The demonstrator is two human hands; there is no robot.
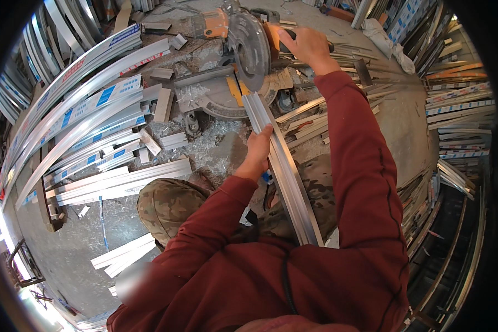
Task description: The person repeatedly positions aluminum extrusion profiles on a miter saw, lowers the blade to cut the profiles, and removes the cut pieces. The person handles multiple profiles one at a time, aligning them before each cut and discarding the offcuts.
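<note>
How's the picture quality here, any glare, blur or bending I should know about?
Head view: strong fisheye, so the stacked profiles at left bow into arcs; black rim all round; blown-out glare at the lower left edge; a blurred patch beside the left sleeve; saw and both hands sharp in even daylight.

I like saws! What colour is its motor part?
Orange, on the saw's motor housing, clearest in the head view.

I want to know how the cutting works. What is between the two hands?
In the head view, between the left hand and the right hand lie the far end of the aluminium bar and the saw blade.
</note>
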